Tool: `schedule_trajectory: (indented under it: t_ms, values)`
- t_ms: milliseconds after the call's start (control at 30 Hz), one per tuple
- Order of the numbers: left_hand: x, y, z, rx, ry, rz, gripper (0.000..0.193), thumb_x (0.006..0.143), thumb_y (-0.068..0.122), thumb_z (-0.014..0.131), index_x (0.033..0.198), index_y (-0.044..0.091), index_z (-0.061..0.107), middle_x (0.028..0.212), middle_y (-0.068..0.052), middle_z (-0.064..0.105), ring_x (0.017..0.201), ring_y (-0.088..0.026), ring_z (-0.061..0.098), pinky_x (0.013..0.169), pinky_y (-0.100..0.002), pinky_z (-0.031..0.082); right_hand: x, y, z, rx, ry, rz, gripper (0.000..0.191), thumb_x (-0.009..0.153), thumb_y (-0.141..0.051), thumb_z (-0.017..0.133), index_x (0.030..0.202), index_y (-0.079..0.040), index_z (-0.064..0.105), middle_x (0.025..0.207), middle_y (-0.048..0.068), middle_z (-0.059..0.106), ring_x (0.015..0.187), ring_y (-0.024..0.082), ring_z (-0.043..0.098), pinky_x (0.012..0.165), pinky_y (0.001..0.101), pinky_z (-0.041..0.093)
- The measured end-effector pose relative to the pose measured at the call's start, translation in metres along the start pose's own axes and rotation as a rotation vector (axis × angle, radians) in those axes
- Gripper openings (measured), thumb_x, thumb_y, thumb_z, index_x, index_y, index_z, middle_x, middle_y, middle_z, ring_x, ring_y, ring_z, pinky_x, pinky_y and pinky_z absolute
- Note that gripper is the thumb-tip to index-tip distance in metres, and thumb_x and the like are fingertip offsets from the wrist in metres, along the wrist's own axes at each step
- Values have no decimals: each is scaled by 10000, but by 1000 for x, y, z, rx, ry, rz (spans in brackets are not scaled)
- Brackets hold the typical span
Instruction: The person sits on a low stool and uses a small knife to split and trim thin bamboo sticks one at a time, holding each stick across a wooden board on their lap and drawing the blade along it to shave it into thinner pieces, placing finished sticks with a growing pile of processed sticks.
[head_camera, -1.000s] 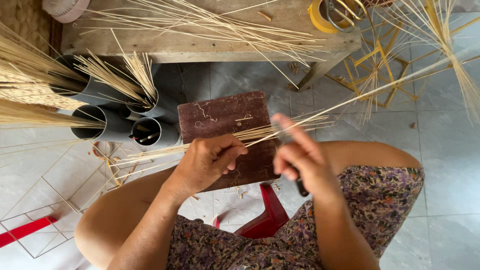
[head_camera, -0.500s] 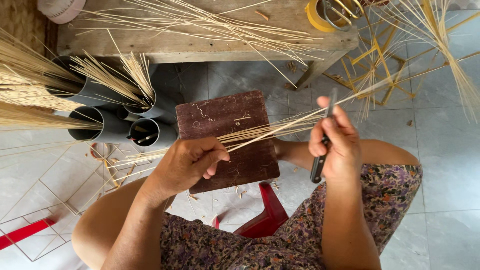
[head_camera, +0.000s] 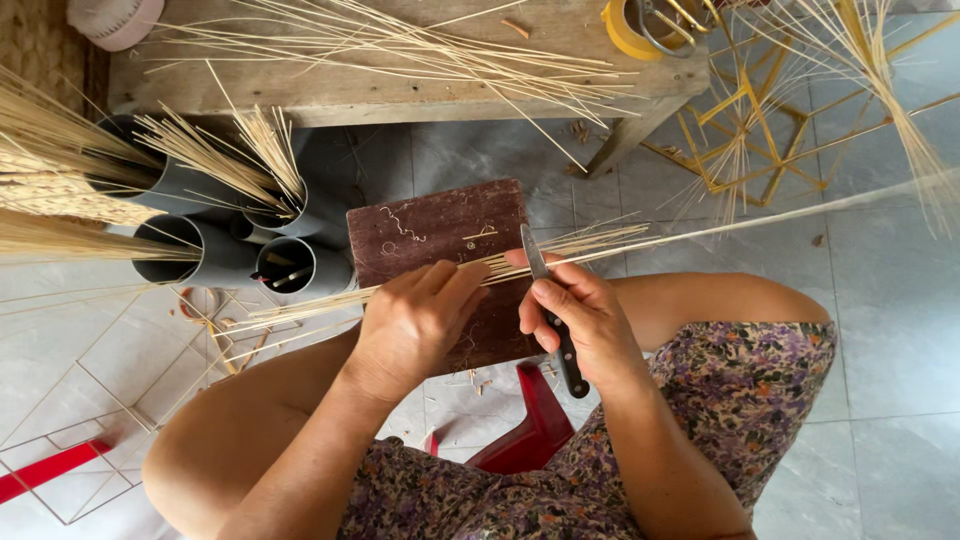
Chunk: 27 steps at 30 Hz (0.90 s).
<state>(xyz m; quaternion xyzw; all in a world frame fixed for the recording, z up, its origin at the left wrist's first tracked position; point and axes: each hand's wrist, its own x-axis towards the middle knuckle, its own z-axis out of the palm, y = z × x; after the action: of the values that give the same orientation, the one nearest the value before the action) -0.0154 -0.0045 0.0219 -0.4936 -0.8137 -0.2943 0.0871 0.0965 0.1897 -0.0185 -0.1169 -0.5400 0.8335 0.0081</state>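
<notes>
My left hand (head_camera: 415, 315) pinches a bundle of thin pale bamboo sticks (head_camera: 590, 243) and presses it onto a dark brown wooden block (head_camera: 430, 225) that rests on my lap. In my right hand (head_camera: 580, 315) is a small knife (head_camera: 550, 310) with a dark handle; its blade points up and lies against the sticks just right of my left fingers. The sticks run from lower left to upper right across the block. One long strip extends far to the right.
Grey tubes (head_camera: 205, 255) holding more sticks stand at the left. A wooden bench (head_camera: 360, 90) strewn with sticks is ahead, with a yellow tape roll (head_camera: 630, 25) on it. Yellow stick frames (head_camera: 745, 130) lie at upper right, wire-like frames (head_camera: 90, 400) at lower left, a red stool (head_camera: 530, 425) beneath me.
My right hand has picked up the knife, raised it, then brought it down to the left so the blade meets the sticks. My left hand has kept its hold on the bundle.
</notes>
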Motion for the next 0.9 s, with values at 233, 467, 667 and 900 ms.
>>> schedule_trajectory:
  t_ms: [233, 467, 667, 900]
  values:
    - [0, 6, 6, 21, 34, -42, 109, 932, 148, 760, 998, 85, 702, 767, -28, 656, 681, -191, 688, 584, -345, 547, -2, -1, -1, 24, 39, -8, 407, 1053, -172, 552, 1416, 11, 578, 745, 88, 641, 567, 85, 501, 533, 204, 409]
    - [-4, -5, -5, -224, -10, -215, 98, 895, 139, 772, 980, 94, 757, 861, -49, 752, 728, -197, 732, 613, -324, 580, -2, -2, -34, 112, 148, -75, 335, 1051, -140, 583, 1345, 9, 642, 754, 77, 644, 547, 93, 530, 484, 214, 415]
    - [-12, -22, -24, -467, -161, -535, 99, 894, 131, 748, 976, 137, 804, 842, 10, 800, 665, -63, 743, 554, -250, 589, -5, -20, -80, 282, 268, -362, 262, 1104, -135, 604, 1331, -12, 649, 860, 86, 683, 591, 110, 543, 511, 233, 425]
    - [-15, -28, -27, -564, -158, -633, 119, 913, 150, 737, 1005, 125, 808, 721, 32, 761, 608, -18, 665, 482, -213, 554, -14, -37, -76, 207, 419, -412, 393, 1100, -161, 596, 1482, -76, 565, 838, 52, 675, 569, 101, 534, 515, 238, 445]
